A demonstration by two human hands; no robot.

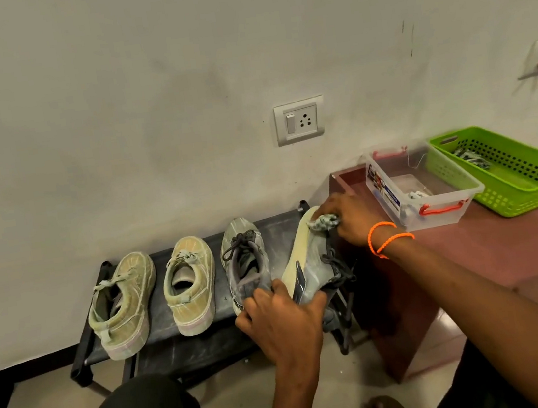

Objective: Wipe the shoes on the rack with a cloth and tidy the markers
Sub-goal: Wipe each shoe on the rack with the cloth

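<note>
A black shoe rack (186, 315) stands against the wall, with a reddish-brown surface (482, 253) at its right end carrying a green basket (516, 200) and a clear plastic box (442, 214) along its back edge. Two tan shoes (156, 295) sit at the rack's left end and a grey shoe (244, 262) stands right of centre. At the rack's right edge a second grey shoe (313, 259) lies tipped on its side, the left hand (284, 326) curled round its heel while the right hand (352, 219) pinches a bunched cloth (325, 221) against its toe.
</note>
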